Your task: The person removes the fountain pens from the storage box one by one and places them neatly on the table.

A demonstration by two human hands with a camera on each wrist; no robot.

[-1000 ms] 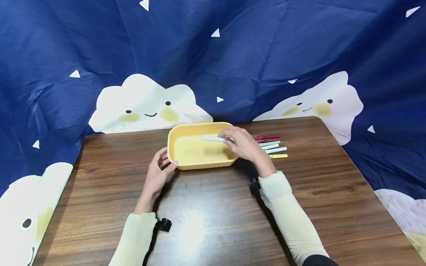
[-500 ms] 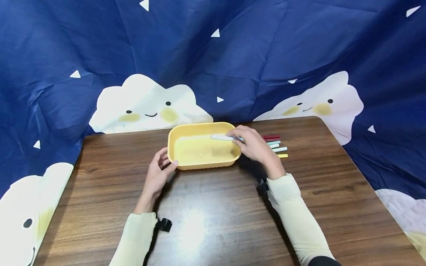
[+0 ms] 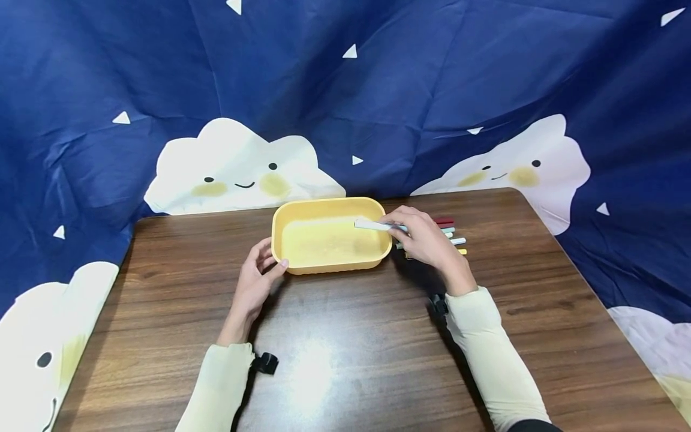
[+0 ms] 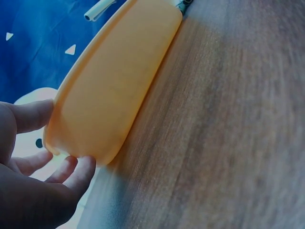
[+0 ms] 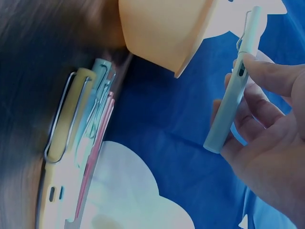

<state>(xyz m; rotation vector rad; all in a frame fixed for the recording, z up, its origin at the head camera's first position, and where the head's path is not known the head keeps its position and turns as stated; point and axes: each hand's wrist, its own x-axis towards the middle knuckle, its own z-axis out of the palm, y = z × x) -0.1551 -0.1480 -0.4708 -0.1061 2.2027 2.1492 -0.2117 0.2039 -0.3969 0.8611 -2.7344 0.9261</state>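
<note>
A yellow rectangular tray [image 3: 324, 243] with raised sides stands on the wooden table. At its left end my left hand [image 3: 252, 285] grips it, thumb on the rim and fingertips against the outer wall [image 4: 105, 95] in the left wrist view. My right hand [image 3: 429, 243] pinches a pale blue pen [image 5: 229, 102] with a wire clip between thumb and fingers. In the head view the pen's pale end reaches over the tray's right rim. Under and beyond that hand lie several more pens, among them a yellow pen [image 5: 59, 121] and a dark red pen [image 3: 445, 221].
The brown wooden table [image 3: 345, 354] carries the tray near its far edge. Behind it hangs a dark blue cloth [image 3: 302, 78] with white clouds and triangles. Each wrist wears a small black camera mount [image 3: 266, 363].
My right hand has moved to the right with the pale blue pen, from over the tray to above the other pens. My left hand and the tray have stayed put.
</note>
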